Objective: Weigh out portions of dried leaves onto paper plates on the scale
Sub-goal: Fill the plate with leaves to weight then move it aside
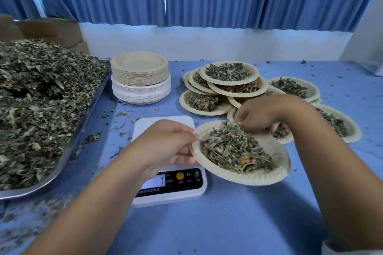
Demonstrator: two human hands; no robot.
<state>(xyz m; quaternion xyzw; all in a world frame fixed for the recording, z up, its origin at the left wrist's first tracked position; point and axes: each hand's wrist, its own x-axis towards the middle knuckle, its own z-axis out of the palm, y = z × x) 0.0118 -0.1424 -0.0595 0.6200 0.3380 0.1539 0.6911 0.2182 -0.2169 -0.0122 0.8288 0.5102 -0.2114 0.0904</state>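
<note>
A paper plate (267, 176) heaped with dried leaves (234, 149) hangs tilted just right of the white scale (165, 194). My left hand (165, 145) pinches the plate's left rim above the scale's platform. My right hand (267, 114) grips its far rim, fingers touching the leaves. The scale's platform is bare and its display is lit. A big pile of dried leaves (39, 101) fills a metal tray (68, 151) on the left.
A stack of empty paper plates (141, 76) stands behind the scale. Several filled plates (230, 76) overlap at the back right, some partly hidden by my right hand. Loose leaf bits litter the blue tablecloth (228, 223). Blue curtains hang behind.
</note>
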